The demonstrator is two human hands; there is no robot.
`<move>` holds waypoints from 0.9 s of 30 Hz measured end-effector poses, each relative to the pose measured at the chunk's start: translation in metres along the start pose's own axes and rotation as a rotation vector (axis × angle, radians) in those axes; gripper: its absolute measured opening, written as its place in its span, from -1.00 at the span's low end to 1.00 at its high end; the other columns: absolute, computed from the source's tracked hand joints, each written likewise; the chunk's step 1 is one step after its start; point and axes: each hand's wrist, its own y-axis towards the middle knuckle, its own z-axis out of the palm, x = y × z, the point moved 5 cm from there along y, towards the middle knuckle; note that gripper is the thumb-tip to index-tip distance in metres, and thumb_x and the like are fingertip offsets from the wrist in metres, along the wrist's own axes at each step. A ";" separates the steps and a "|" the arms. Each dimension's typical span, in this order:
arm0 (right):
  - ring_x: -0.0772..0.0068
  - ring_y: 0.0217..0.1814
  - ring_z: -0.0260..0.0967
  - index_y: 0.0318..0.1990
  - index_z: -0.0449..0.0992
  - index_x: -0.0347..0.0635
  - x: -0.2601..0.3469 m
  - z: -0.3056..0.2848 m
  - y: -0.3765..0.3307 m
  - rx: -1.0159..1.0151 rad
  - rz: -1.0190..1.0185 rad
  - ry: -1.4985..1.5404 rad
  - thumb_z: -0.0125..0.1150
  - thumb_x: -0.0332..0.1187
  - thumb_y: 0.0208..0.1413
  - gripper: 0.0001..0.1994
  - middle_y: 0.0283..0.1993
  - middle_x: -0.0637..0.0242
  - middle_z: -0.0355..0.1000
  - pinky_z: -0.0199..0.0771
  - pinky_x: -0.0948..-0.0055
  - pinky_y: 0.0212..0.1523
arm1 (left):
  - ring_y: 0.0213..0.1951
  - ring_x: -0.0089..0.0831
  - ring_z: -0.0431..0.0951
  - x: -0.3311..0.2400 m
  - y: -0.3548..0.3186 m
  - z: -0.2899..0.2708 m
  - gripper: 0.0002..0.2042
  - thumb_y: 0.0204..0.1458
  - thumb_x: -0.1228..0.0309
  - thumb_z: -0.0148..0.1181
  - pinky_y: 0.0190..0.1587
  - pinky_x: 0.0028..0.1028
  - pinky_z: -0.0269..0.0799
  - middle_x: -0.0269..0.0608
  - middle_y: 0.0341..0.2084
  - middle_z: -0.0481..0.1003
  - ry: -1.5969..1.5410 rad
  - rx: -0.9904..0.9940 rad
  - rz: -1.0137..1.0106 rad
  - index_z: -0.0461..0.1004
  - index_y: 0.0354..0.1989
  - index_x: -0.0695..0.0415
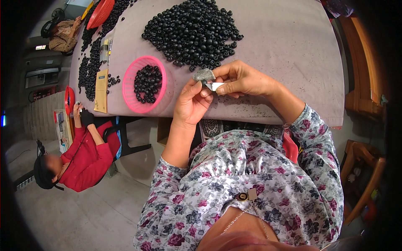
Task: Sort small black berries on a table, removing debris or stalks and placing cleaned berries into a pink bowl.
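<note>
My left hand (191,102) pinches a small black bead (204,83) between thumb and finger, just over the table's near edge. A rough grey wrap (204,75) sits above the bead, seemingly around my left index fingertip. In my right hand (243,81) is a small blade with a white grip (216,86), its dark tip at the bead. Both hands are close together. Left of them stands a pink plastic basket (130,77) with black beads (148,83) inside. Beyond my hands a large pile of black beads (192,33) lies on the cloth.
The table bears a pale cloth (284,37) with dark crumbs scattered on it. At left lie a tan packet (101,91), more beads (87,77) and a red basket (100,14). A person in red (90,157) sits at the left side. Wooden chairs (362,180) stand at right.
</note>
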 end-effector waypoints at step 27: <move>0.78 -0.60 0.13 0.00 0.59 -0.22 -0.001 0.001 0.001 -0.011 -0.014 0.008 0.32 -0.35 0.16 -0.72 -0.51 0.58 0.35 0.06 0.68 -0.60 | -0.34 -0.64 0.47 0.004 0.001 0.003 -0.81 0.18 0.43 0.21 -0.23 -0.59 0.48 -0.37 -0.36 0.50 -0.022 -0.042 0.087 0.49 -0.08 0.21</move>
